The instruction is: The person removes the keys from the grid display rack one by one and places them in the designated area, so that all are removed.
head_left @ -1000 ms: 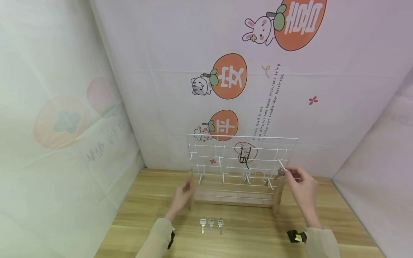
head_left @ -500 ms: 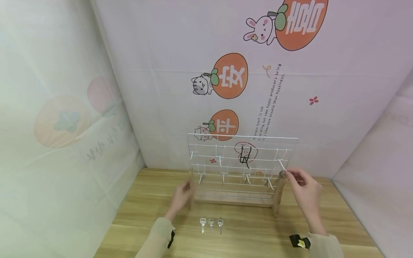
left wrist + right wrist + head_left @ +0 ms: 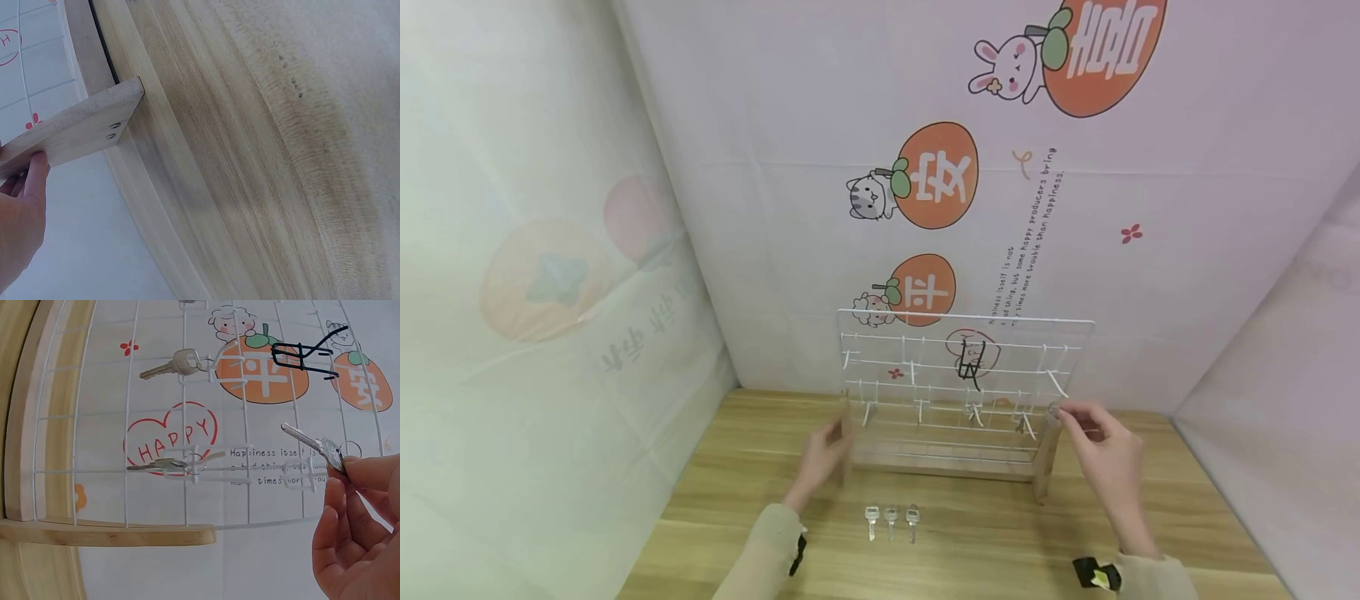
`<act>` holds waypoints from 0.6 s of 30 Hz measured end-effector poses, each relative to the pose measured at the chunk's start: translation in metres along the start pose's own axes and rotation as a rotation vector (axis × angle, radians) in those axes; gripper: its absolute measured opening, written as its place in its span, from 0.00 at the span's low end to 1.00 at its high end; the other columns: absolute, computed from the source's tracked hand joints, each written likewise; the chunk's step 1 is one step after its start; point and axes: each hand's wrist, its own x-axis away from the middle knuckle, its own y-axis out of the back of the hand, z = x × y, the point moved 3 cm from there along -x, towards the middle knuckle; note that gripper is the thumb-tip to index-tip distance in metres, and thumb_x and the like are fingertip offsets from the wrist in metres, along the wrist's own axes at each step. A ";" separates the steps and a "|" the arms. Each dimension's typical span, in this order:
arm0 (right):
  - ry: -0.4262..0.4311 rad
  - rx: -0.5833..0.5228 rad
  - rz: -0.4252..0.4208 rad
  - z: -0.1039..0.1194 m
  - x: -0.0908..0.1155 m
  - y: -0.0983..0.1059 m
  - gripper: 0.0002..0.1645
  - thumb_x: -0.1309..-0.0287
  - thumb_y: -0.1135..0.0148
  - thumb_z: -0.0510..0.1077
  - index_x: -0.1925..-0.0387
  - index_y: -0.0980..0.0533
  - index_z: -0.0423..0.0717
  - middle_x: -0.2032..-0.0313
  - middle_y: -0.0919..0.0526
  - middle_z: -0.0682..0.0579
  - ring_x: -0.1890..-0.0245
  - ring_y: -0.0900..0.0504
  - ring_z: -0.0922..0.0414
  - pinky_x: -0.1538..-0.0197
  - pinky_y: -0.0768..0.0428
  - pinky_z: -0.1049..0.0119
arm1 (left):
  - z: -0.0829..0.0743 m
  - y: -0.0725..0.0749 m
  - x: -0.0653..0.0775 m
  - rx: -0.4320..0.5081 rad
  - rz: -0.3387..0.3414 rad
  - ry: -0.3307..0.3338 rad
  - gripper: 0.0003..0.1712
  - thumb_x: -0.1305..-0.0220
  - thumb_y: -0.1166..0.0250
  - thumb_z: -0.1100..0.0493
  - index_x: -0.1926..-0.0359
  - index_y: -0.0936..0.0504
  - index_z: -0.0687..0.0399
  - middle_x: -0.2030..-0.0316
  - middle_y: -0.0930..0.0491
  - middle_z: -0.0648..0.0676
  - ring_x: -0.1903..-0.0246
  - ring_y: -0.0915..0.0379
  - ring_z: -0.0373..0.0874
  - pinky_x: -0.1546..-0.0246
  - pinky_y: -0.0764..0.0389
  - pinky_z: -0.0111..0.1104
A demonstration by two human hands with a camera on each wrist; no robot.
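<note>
My right hand (image 3: 1108,454) pinches a silver key (image 3: 322,450) with a small ring, between thumb and fingertips, its blade pointing away from the hand. The hand is at the right side of a white wire grid rack (image 3: 966,317), just below the tip of an upper white hook (image 3: 1057,383). My left hand (image 3: 822,458) grips the left wooden upright (image 3: 81,128) of the rack, thumb on its face. Other keys hang by rings from the rack's hooks, among them one key (image 3: 178,364) and a second key (image 3: 159,466) seen nearly edge-on.
Three keys lie in a row on the wooden table (image 3: 970,558) in front of the rack: a left key (image 3: 871,518), a middle key (image 3: 891,518) and a right key (image 3: 913,518). A black hook (image 3: 970,360) is on the grid. Printed cloth (image 3: 790,233) surrounds the table.
My right hand, with the key, has shifted slightly right and then down, so its fingertips are now below the upper right hook's tip. My left hand has stayed on the upright.
</note>
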 end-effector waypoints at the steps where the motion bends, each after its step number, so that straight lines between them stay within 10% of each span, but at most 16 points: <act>1: -0.002 0.003 0.007 -0.001 0.001 -0.001 0.03 0.42 0.31 0.37 0.65 0.15 0.43 0.68 0.11 0.42 0.74 0.27 0.85 0.69 0.25 0.91 | 0.000 0.000 0.000 0.005 0.000 0.001 0.33 0.30 0.38 0.56 0.33 0.33 0.71 0.38 0.26 0.71 0.38 0.27 0.63 0.35 0.24 0.51; 18: -0.023 0.004 0.146 -0.019 0.030 -0.026 0.04 0.44 0.30 0.35 0.65 0.16 0.44 0.69 0.11 0.45 0.73 0.22 0.75 0.71 0.21 0.86 | 0.004 -0.002 -0.003 -0.001 0.000 0.005 0.32 0.30 0.38 0.57 0.32 0.34 0.71 0.36 0.28 0.71 0.37 0.28 0.63 0.35 0.24 0.50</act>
